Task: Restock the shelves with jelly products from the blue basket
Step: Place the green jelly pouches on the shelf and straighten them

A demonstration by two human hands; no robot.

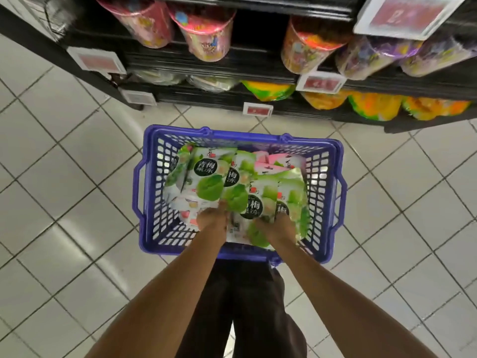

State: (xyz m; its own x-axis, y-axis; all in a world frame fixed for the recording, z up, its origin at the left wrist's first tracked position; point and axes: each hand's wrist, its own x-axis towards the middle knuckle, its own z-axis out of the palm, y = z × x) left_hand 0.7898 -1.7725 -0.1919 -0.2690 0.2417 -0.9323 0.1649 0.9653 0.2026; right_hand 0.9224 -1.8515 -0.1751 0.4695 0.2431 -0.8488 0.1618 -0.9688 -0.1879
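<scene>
Obs. Tiled floor (64, 177) fills the left of the frame. Upper left: black shelves (180, 60) carrying pink tubs (204, 34) on their sides, with white price tags (96, 62) clipped to the edges.

Centre: blue basket (333, 161) stands on the floor just in front of the lowest shelf, well filled. Green plum jelly pouches (206, 174) lie loose and overlapping across its left and middle. Pink pouches (273, 160) show at the far right, partly under them.

Left hand (213, 218) is down inside the near side of the basket, fingertips buried at the edge of a green pouch. The fingers are hidden, so I cannot tell whether they are closed on anything. Right hand (277, 226), just beside it, is clamped on a small stack of green pouches (254, 209) whose lower end rides over the near rim. Some motion blur here.

Right of frame: yellow-and-green bags (374, 104) on the lowest shelf, purple tubs (366, 58) above.

Judgement: the step in hand is gathering a batch out of the basket. With the basket this full, restocking looks barely begun. To do it well:
- Square the stack with the left hand before lifting, thumb on top and fingers beneath, so the slick film does not fan out and slide.
- Take one flavour per batch.
- Lift clear of the rim, then look for the matching facing. No green pouches show on the shelves in view.
</scene>
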